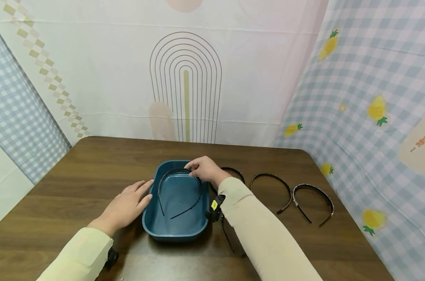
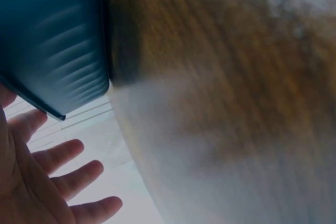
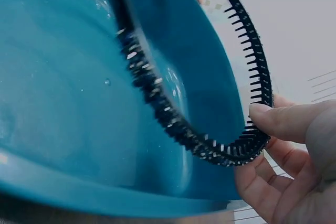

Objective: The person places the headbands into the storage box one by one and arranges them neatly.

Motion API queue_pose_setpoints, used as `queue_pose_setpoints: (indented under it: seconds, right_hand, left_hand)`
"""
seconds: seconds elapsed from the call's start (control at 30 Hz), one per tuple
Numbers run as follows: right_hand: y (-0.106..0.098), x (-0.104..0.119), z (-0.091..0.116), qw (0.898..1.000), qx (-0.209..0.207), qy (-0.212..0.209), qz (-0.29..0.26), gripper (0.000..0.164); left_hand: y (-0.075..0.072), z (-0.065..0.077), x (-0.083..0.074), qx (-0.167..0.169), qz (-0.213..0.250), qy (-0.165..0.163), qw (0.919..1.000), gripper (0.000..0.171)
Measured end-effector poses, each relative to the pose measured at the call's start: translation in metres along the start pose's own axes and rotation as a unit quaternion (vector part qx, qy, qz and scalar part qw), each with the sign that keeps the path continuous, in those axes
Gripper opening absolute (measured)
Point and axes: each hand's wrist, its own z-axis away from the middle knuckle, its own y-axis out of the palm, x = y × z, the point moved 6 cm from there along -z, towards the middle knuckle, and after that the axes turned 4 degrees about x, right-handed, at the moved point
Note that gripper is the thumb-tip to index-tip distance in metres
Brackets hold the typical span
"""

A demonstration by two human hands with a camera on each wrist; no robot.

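Note:
My right hand (image 1: 206, 170) pinches a black toothed headband (image 3: 258, 72) between thumb and fingers at its curved top. Small glittering stones cover the band's outer side in the right wrist view. In the head view the headband overlaps the inside of a blue rectangular basin (image 1: 177, 235), its two ends pointing toward me. My left hand (image 1: 128, 201) lies at the basin's left side with fingers extended, fingertips right at the rim. The left wrist view shows those fingers (image 2: 79, 179) spread beside the basin's ribbed outer wall (image 2: 68, 45).
To the right on the brown wooden table (image 1: 103, 168) lie a dark headband (image 1: 272, 175) and another with a glittery band (image 1: 333, 205). One more headband (image 1: 228, 239) is partly hidden beneath my right forearm. Patterned cloth (image 1: 251, 78) hangs behind the table.

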Motion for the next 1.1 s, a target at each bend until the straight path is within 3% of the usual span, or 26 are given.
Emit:
queue_pose_setpoints:
  seconds: [1.1]
  right_hand:
    - [0.019, 0.001, -0.008, 0.995, 0.041, 0.043, 0.082, 0.024]
  left_hand:
    - [0.002, -0.001, 0.002, 0.007, 0.009, -0.010, 0.9999, 0.053]
